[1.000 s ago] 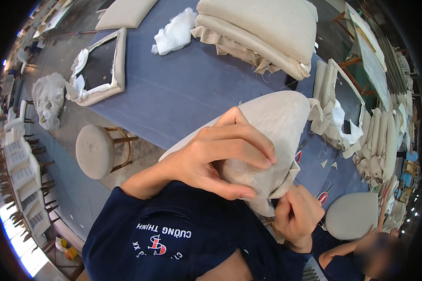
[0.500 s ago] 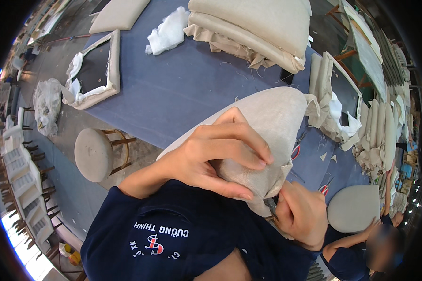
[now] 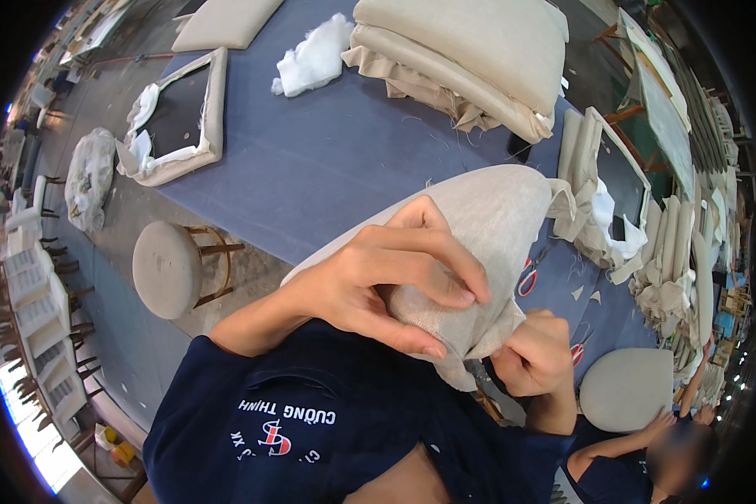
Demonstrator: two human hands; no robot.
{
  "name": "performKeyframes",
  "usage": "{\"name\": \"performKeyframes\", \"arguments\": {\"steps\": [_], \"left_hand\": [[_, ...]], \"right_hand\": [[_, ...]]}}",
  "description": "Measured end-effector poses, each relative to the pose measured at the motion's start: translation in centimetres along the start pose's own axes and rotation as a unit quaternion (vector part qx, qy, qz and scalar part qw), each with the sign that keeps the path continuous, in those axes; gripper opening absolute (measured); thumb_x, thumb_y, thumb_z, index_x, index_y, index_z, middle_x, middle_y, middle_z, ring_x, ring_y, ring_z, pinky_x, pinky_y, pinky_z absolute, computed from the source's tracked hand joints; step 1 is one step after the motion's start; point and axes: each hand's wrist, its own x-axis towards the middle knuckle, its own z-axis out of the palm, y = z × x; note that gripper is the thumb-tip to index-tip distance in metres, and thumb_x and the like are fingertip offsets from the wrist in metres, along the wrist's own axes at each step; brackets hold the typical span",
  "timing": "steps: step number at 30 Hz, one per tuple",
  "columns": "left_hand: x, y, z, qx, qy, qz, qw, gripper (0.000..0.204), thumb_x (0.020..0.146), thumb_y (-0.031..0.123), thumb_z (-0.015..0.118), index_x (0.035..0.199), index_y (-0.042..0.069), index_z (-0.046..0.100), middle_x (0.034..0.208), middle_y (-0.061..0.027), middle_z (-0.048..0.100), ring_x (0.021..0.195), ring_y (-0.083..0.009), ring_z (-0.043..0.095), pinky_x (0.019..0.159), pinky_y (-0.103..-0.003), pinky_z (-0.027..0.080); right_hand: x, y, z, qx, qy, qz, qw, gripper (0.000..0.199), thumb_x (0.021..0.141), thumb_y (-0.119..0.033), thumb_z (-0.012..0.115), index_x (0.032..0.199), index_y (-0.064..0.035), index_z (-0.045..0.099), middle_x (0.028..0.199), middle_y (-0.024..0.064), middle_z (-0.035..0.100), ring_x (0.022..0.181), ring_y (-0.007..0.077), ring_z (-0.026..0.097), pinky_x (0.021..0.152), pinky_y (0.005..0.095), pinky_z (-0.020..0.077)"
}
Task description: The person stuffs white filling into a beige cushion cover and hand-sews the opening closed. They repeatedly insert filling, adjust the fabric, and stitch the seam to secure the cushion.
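A beige fabric-covered cushion (image 3: pixel 479 210) rests tilted against my body at the table's near edge. My left hand (image 3: pixel 395 281) is bent over its near corner, thumb and fingers closed on the cloth there. Beside that corner, my right hand (image 3: pixel 533 357) is curled into a fist at the loose edge of the fabric; its fingertips are hidden. A small dark object shows just left of the fist, too covered to name. Red-handled scissors (image 3: pixel 527 282) lie on the table beyond the cushion, and a second red-handled pair (image 3: pixel 577 354) lies right of my right hand.
The blue table (image 3: pixel 311 151) bears a stack of beige cushions (image 3: pixel 470 50), white wadding (image 3: pixel 315 57) and open-backed padded panels (image 3: pixel 214 118). A round stool (image 3: pixel 168 269) stands at the left. At the lower right a co-worker touches a beige seat pad (image 3: pixel 628 391).
My right hand has moved up slightly and turned, its fist higher against the fabric edge. My left hand keeps its hold. The view has shifted a little.
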Motion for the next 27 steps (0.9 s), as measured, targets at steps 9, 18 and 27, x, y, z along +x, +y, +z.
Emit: {"name": "performKeyframes", "arguments": {"steps": [9, 18, 27], "left_hand": [[1.0, -0.4, -0.4, 0.023, -0.002, -0.022, 0.999, 0.043, 0.078, 0.035, 0.088, 0.103, 0.005, 0.072, 0.105, -0.0152, 0.077, 0.083, -0.0149, 0.061, 0.078, -0.033, 0.031], [1.5, -0.9, -0.5, 0.042, -0.002, -0.007, 0.999, 0.041, 0.079, 0.035, 0.087, 0.102, 0.005, 0.071, 0.104, -0.0143, 0.077, 0.087, -0.0153, 0.064, 0.081, -0.032, 0.034], [1.7, -0.5, -0.3, 0.047, -0.004, -0.01, 0.999, 0.04, 0.08, 0.032, 0.087, 0.104, 0.005, 0.071, 0.107, -0.0151, 0.076, 0.091, -0.0166, 0.065, 0.081, -0.033, 0.034]], "right_hand": [[0.4, -0.8, 0.5, -0.096, 0.076, 0.011, 0.992, 0.01, 0.074, 0.005, 0.069, 0.081, -0.0017, 0.066, 0.062, 0.0074, 0.059, 0.048, 0.0234, 0.058, 0.045, 0.0324, 0.0434], [-0.7, -3.0, 3.0, -0.211, 0.223, 0.114, 0.945, 0.015, 0.08, 0.003, 0.075, 0.094, 0.0002, 0.069, 0.068, 0.0106, 0.062, 0.052, 0.0232, 0.059, 0.049, 0.0318, 0.0454], [-1.5, -3.6, 3.6, -0.346, 0.223, 0.053, 0.91, 0.026, 0.077, 0.004, 0.076, 0.102, 0.0049, 0.069, 0.068, 0.0087, 0.062, 0.051, 0.0206, 0.059, 0.045, 0.0312, 0.0442]]}}
